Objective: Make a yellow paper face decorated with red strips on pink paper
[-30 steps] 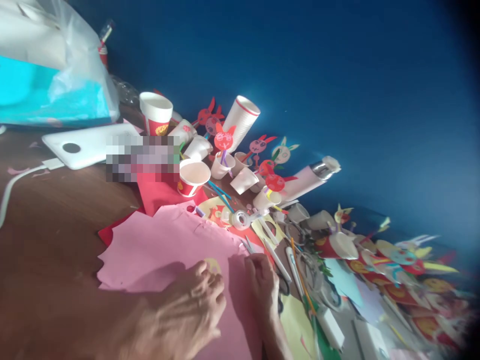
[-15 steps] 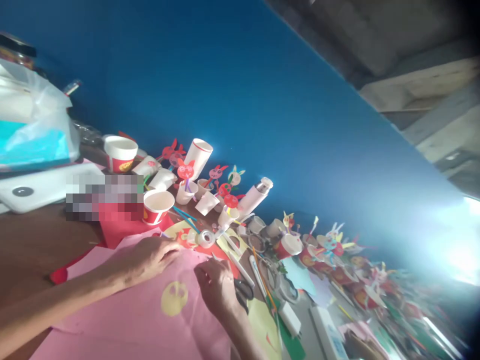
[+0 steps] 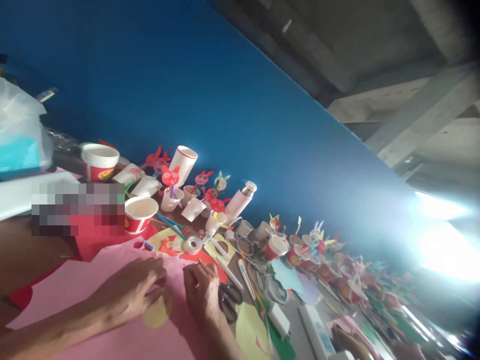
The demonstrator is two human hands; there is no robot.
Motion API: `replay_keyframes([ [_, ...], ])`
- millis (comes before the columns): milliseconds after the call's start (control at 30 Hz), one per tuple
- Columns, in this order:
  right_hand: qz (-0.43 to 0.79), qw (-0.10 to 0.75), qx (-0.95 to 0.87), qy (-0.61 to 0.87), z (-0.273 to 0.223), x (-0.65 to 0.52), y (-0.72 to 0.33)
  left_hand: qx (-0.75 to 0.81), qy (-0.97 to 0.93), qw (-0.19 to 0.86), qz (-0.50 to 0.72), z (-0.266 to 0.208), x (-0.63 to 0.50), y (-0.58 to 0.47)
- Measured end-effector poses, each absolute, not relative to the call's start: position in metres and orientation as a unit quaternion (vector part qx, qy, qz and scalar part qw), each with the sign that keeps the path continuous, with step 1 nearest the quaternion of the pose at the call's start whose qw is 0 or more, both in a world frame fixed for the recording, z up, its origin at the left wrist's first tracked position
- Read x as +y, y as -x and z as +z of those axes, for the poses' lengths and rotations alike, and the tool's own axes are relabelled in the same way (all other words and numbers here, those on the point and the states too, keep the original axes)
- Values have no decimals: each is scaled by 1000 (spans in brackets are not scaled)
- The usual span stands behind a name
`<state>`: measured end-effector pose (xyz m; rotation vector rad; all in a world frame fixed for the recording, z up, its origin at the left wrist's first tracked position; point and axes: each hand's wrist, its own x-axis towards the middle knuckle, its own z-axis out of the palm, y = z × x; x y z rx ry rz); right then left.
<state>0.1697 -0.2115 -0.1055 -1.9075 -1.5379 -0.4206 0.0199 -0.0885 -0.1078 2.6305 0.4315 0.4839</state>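
Observation:
A large sheet of pink paper point(image 3: 123, 335) covers the table in front of me, with a yellow paper circle point(image 3: 157, 314) lying on it. My left hand point(image 3: 140, 290) is just above the circle, its fingers bent towards the thumb and partly covering the circle's upper edge. To the right, my right hand point(image 3: 202, 287) rests over the sheet with its fingers curled in. Whatever either hand pinches is hidden by the fingers. Black-handled scissors point(image 3: 229, 301) lie right beside my right wrist.
Beyond the sheet stand a red-and-white paper cup point(image 3: 140, 215), a roll of clear tape point(image 3: 192, 245) and small cups with paper animal figures point(image 3: 171, 177). A thermos point(image 3: 240, 202) leans near the blue wall point(image 3: 150, 75). At lower right, another person's hand point(image 3: 350, 342) is by pink paper.
My left hand has come nearer, from the sheet's far edge down to the yellow circle. My right hand stays close to its place, still curled. The view has shifted slightly right.

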Motion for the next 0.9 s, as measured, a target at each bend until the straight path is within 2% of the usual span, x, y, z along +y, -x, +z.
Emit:
replay_keyframes([
  [200, -140, 332, -602, 713, -103, -216, -174, 168, -949, 223, 144, -97, -95, -15],
  [400, -101, 354, -597, 713, -96, -224, -184, 121, -947, 236, 183, -85, -93, -5],
  [467, -101, 361, -587, 717, -97, -225, -186, 80, -953, 208, 206, -78, -100, -1],
  [700, -127, 374, -551, 735, -100, -224, -196, -8, -983, 110, 148, -72, -158, 34],
  [900, -121, 346, -555, 747, -96, -224, -203, 23, -963, -39, 267, -77, -169, 54],
])
